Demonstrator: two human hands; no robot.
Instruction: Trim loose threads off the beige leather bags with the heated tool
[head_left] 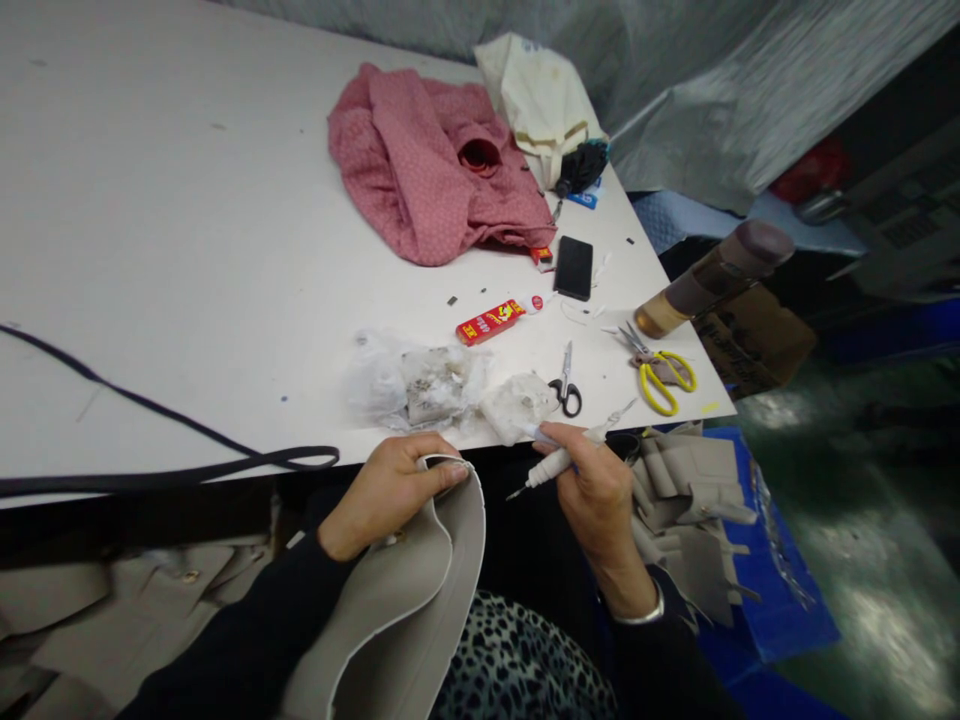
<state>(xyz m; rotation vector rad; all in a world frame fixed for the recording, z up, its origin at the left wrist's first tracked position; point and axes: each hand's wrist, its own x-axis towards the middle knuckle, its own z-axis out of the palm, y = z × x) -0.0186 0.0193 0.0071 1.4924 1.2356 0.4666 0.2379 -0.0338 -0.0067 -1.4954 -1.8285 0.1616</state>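
My left hand pinches the upper edge of a grey leather-like piece, thumb on top. The piece hangs folded over my lap, its two pale-edged layers curving apart below the fingers. In my right hand is a slim awl-like tool with a white wrapped handle. One thin metal tip points down-left toward the grey piece, apart from it; another thin metal end sticks out above the hand. Just beyond my right fingertips, a crumpled clear plastic bag lies at the table edge.
On the white table lie black scissors, yellow-handled scissors, a red packet, a phone, pink cloth and a black strap. A bottle stands at the right edge. Grey pieces are heaped below right.
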